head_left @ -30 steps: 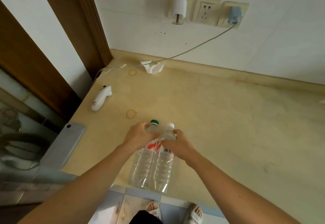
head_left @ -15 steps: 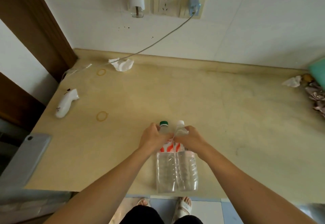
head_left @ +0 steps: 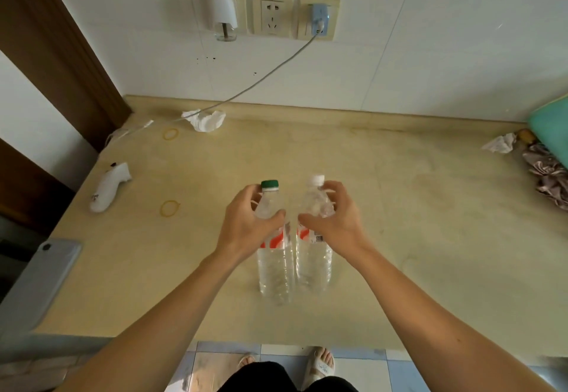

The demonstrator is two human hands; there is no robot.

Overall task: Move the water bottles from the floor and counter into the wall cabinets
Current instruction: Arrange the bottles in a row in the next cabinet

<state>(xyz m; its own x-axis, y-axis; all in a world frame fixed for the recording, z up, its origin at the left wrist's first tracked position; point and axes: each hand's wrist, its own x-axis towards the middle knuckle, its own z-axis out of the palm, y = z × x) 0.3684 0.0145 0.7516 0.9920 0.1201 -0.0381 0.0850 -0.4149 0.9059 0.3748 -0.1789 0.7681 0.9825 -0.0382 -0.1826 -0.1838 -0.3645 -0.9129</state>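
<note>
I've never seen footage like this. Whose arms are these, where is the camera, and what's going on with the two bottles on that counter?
No machine here: a person wears a camera on the head, looking down at their own arms. The left hand grips the green-capped bottle; the right hand grips the white-capped bottle. Both bottles stand side by side on the beige counter. Also there: a crumpled tissue, two rubber bands, a small white device, and a charger cable from the wall socket.

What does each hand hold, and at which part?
The left hand grips the green-capped clear plastic bottle at its shoulder; the right hand grips the white-capped clear plastic bottle likewise.
</note>
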